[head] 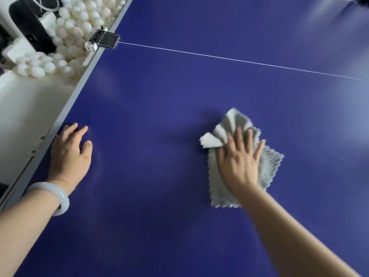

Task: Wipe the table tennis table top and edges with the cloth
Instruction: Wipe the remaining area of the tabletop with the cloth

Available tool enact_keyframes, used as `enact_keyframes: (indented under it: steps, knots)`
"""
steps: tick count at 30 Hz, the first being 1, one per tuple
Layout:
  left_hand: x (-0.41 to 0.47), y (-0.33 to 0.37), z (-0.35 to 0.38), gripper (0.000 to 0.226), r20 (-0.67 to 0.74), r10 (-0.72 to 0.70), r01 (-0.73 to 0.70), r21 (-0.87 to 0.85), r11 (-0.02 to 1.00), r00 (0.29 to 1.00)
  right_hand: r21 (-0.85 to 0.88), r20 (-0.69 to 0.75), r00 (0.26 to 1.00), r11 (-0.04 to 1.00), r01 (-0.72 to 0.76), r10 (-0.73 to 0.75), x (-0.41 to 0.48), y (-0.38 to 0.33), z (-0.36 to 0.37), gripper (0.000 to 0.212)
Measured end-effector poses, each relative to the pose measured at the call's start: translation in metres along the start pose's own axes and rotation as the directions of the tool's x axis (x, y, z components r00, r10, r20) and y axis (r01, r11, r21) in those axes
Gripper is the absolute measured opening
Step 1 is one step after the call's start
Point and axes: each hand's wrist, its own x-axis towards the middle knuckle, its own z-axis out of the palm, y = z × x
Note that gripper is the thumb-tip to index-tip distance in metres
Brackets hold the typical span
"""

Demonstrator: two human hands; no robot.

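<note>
near: left hand (69,152), white bangle (55,196) on its wrist, rests by the left edge of the tabletop (159,96), fingers loose, holding nothing | right hand (239,162) presses the grey cloth (272,164) flat mid-tabletop, fingers spread straight, no pinch | beyond: white line (239,60) crosses the blue | far left edge: black clamp (104,39), white balls (79,27) heaped past it

The right hand (239,162) lies flat, fingers straight and spread, palm pressing down on the cloth (269,166), its bare forearm stretched out over the table (159,96). The left hand (69,150) rests palm down, fingers loosely bent, just inside the left edge, with a pale bangle (58,198) on its wrist.
</note>
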Motion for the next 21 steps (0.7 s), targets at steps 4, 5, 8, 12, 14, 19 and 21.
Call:
enact_keyframes:
  steps: [4, 5, 8, 12, 14, 19, 21]
  knots:
    - [-0.035, 0.060, 0.015, 0.045, 0.008, 0.244, -0.244, 0.034, 0.969, 0.970, 0.056, 0.050, 0.947, 0.946, -0.319, 0.316, -0.006, 0.046, -0.008, 0.070]
    - [-0.049, 0.082, 0.022, 0.047, 0.038, 0.315, -0.316, 0.027, 0.948, 0.948, 0.052, 0.009, 0.941, 0.939, -0.339, 0.339, -0.024, 0.045, -0.005, 0.069]
    - [-0.089, 0.143, 0.047, 0.054, 0.159, 0.460, -0.469, 0.022, 0.883, 0.874, 0.100, -0.094, 0.986, 0.986, -0.130, 0.140, -0.087, 0.037, 0.005, 0.064]
    - [-0.122, 0.179, 0.071, 0.060, 0.276, 0.486, -0.529, 0.102, 0.843, 0.829, 0.347, -0.058, 0.981, 0.917, 0.195, -0.187, -0.101, 0.103, -0.011, 0.055]
    - [-0.127, 0.180, 0.075, 0.062, 0.304, 0.435, -0.496, 0.161, 0.854, 0.848, 0.448, -0.135, 0.991, 0.892, 0.056, 0.005, -0.090, 0.158, -0.022, 0.055]
    - [-0.129, 0.181, 0.077, 0.061, 0.300, 0.418, -0.484, 0.197, 0.852, 0.857, 0.240, -0.103, 0.925, 0.912, -0.333, 0.365, -0.014, 0.260, -0.031, 0.057]
    - [-0.128, 0.181, 0.079, 0.061, 0.292, 0.417, -0.481, 0.197, 0.854, 0.861, 0.203, -0.052, 0.894, 0.881, -0.427, 0.445, 0.019, 0.248, -0.036, 0.054]
